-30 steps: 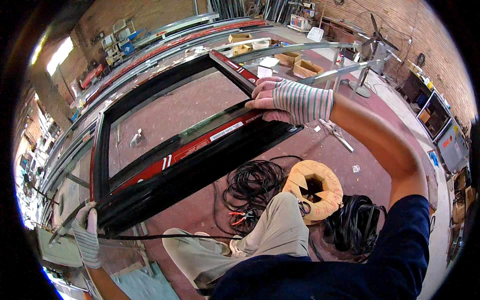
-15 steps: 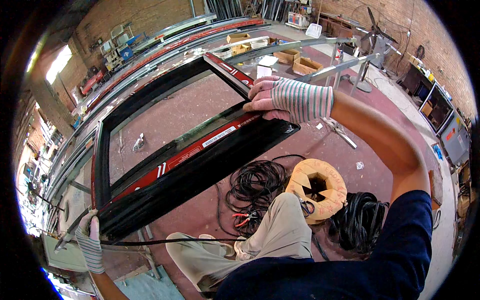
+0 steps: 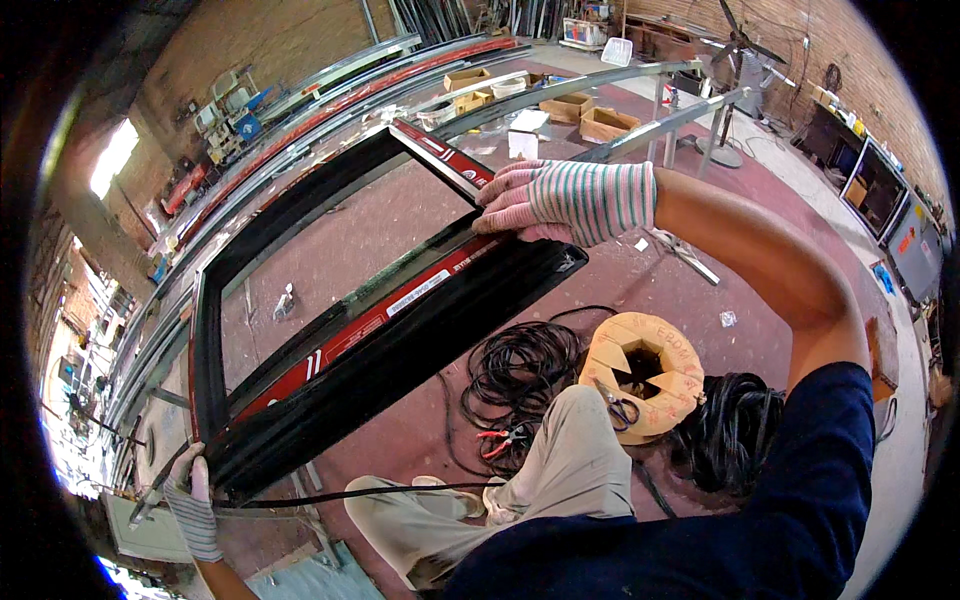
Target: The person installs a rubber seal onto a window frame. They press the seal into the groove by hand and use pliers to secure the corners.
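A black rectangular window frame with red film along its edges is held up tilted in front of me; the floor shows through its opening. My right hand, in a striped knit glove, is closed around its right-hand corner, thumb and fingers on the profile. At the near left corner, my left hand, in a matching glove, grips the frame's edge; some of its fingers are hidden. From beside that corner a thin black rubber strip runs right across my legs.
By my knee lies a ring-shaped yellow cardboard-wrapped roll with scissors on it. Coils of black strip and red-handled pliers lie on the floor. Metal rails, open boxes and a standing fan are farther off.
The frame's far right corner has come slightly left and down, my right hand moving with it. Both hands keep their grip. The whole view has shifted a little.
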Available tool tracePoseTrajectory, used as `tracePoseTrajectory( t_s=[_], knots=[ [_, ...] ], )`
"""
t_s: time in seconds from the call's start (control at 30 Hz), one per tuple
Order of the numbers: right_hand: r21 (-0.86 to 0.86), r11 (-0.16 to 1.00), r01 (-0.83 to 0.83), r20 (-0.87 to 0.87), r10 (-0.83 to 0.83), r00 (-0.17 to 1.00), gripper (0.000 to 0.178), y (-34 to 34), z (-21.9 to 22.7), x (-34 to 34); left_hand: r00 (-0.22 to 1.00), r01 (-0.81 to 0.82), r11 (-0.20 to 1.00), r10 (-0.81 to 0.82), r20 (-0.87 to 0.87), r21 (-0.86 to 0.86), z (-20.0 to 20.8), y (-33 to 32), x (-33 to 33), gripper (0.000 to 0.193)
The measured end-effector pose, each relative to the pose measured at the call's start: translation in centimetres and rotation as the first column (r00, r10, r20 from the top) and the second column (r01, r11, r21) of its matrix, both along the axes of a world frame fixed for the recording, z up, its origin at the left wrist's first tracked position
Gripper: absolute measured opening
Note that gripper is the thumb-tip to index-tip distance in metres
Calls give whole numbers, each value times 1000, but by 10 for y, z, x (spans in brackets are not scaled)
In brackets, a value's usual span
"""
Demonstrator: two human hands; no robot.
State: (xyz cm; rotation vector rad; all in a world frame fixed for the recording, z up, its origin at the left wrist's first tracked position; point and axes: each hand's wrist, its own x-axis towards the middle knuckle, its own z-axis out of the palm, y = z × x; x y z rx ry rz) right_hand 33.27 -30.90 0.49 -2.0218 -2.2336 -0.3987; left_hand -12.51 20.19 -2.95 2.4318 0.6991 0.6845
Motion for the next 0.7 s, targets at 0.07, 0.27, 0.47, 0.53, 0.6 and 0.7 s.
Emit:
tracePoseTrajectory(
  t_s=[0.07,0.27,0.47,0.53,0.6,0.7],
  knots=[
    [-9,1000,9,-18,-9,1000,41,-3,-2,2,999,24,999,-25,24,31,-3,4,2,26],
    [71,997,9,48,-13,999,49,0,-11,8,998,23,999,-25,61,34,-3,-2,7,27],
    [320,942,98,-173,-43,984,39,-26,1,29,999,14,998,-17,44,63,7,-23,12,29],
    [497,851,169,-188,-84,979,39,-46,3,30,998,40,993,-45,47,110,6,-22,11,30],
    [568,780,262,-306,-95,947,39,-56,-5,30,998,51,987,-57,34,154,6,-23,9,31],
    [473,692,546,-614,-186,767,36,-71,-34,4,996,52,994,-59,64,95,0,-13,6,30]
  ],
)
